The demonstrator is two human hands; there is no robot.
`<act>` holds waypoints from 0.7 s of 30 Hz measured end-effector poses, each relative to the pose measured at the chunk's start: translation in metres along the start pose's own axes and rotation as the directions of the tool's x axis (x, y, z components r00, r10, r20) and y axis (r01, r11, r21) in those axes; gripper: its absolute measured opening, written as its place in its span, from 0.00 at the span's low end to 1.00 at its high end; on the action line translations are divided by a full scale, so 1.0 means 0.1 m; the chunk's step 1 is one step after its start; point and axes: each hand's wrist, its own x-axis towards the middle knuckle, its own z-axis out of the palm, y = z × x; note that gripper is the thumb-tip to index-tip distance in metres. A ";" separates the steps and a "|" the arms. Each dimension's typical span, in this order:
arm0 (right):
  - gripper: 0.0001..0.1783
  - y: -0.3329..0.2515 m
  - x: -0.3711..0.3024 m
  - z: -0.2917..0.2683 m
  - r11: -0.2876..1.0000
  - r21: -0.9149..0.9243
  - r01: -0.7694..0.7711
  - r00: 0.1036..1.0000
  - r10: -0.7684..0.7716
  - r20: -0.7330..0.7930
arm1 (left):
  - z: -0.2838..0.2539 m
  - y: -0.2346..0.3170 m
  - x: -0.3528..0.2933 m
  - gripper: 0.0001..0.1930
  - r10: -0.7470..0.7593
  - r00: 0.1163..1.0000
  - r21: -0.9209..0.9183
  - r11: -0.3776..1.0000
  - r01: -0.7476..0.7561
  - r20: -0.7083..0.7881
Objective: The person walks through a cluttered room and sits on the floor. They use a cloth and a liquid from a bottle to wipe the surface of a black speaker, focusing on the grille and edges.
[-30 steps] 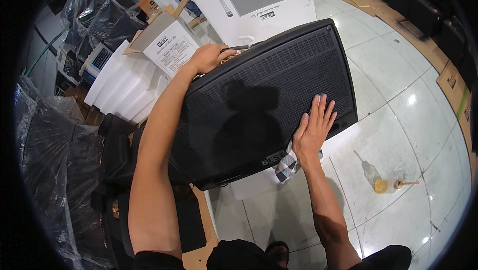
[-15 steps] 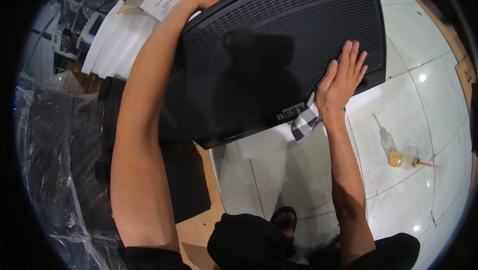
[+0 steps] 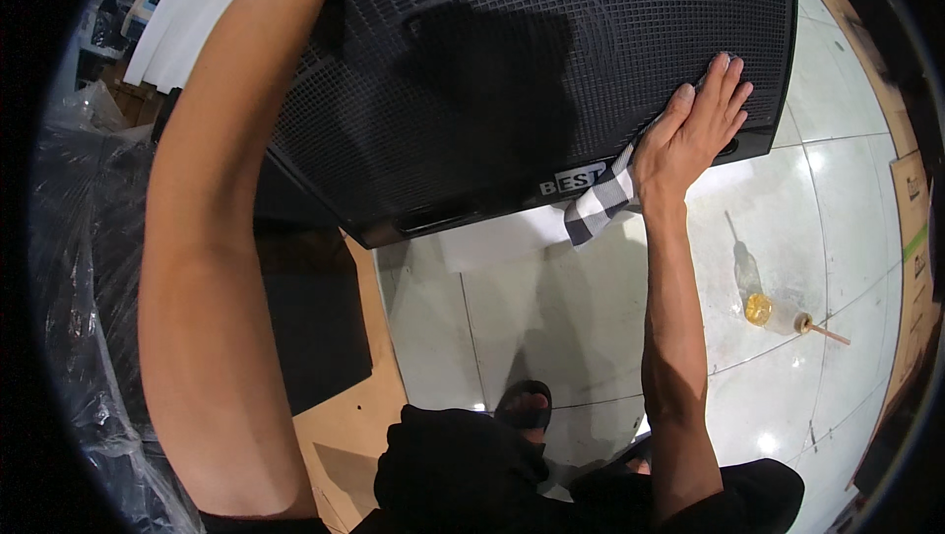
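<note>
A large black loudspeaker (image 3: 394,155) with a perforated front grille fills the upper middle, tilted across the view. My right hand (image 3: 689,135) lies flat on the right part of the grille, fingers stretched out and pointing up and away. Under its palm is a black-and-white checked cloth (image 3: 598,204), pressed against the speaker; its loose end hangs over the near edge beside a pale label plate. My left arm (image 3: 212,199) reaches up along the speaker's left side and leaves the view at the top, so the left hand is out of sight.
On the tiled floor (image 3: 551,308) at right stands a clear bottle (image 3: 786,317) with yellow contents and a stick in its neck. Plastic-wrapped goods (image 3: 94,268) line the left. A black panel (image 3: 310,322) lies near cardboard (image 3: 345,426); flattened cartons (image 3: 911,268) edge the right.
The speaker sits higher and larger in view. My left hand has passed out at the top edge. The right hand, with the cloth under it, is slightly farther up and right in the picture.
</note>
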 end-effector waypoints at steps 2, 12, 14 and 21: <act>0.28 0.02 0.00 -0.01 1.000 0.001 0.008 1.000 -0.008 -0.002 | 0.02 -0.02 0.01 0.26 0.003 1.000 -0.015 1.000 -0.003 0.020; 0.28 0.02 0.02 -0.02 1.000 0.000 0.015 1.000 -0.015 -0.011 | -0.01 0.03 0.05 0.27 -0.007 1.000 0.091 0.996 0.006 0.011; 0.28 -0.01 -0.01 0.00 0.999 0.034 0.022 1.000 -0.022 -0.016 | 0.07 -0.21 0.09 0.27 0.003 1.000 0.082 0.997 -0.005 0.024; 0.29 0.05 0.00 0.01 1.000 0.021 0.013 1.000 -0.012 -0.023 | 0.11 -0.22 0.11 0.25 0.060 0.998 0.084 0.995 -0.059 -0.013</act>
